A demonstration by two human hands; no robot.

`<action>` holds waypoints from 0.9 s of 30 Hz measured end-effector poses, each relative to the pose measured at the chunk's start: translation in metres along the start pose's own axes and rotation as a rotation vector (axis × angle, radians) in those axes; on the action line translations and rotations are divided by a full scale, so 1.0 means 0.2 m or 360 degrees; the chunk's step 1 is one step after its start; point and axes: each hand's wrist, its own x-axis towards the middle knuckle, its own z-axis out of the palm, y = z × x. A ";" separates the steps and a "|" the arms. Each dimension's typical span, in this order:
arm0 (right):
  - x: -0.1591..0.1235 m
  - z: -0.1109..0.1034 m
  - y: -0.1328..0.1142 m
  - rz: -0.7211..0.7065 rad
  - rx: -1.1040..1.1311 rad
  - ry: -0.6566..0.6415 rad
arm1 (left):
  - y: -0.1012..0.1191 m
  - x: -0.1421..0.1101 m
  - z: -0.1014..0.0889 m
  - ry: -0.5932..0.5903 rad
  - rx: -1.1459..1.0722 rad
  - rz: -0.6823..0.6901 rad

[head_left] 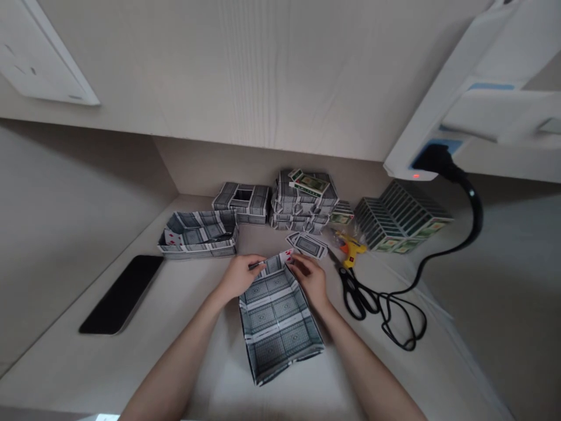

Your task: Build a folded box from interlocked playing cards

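A long open box made of playing cards (276,310) rests on the desk, its patterned backs showing inside. At its far left corner my left hand (239,276) is closed with the rim between thumb and fingers; a small dark thing (256,265) shows by its fingertips, too small to name. My right hand (312,279) grips the far right corner, fingers bent over the edge beside a card face with red marks (287,255). Just beyond lie several loose playing cards (310,245), face down.
Farther back stand another open card box (199,237), a card box with a top opening (243,200) and stacked card boxes (300,202). At right are a yellow glue gun (352,248), black scissors (357,295), a cord (405,346) and card packs (401,219). A phone (123,295) lies left.
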 end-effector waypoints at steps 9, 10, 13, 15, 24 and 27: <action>-0.02 0.03 0.00 0.0249 0.0193 -0.0440 | 0.01 -0.01 0.05 -0.0021 -0.0139 -0.0008; -0.02 0.03 0.00 0.0249 0.0193 -0.0479 | 0.01 -0.01 0.06 -0.0020 -0.0140 -0.0014; -0.01 0.03 -0.01 0.0278 0.0206 -0.0527 | 0.01 -0.01 0.06 -0.0030 -0.0162 -0.0001; 0.00 0.03 -0.01 0.0278 0.0197 -0.0496 | 0.01 -0.01 0.06 -0.0039 -0.0167 0.0010; 0.03 0.00 0.01 0.0169 -0.0022 -0.0492 | 0.03 -0.01 0.08 0.0011 -0.0142 0.0001; 0.03 0.00 0.02 0.0208 0.0068 -0.0461 | 0.03 -0.01 0.09 0.0044 -0.0118 0.0000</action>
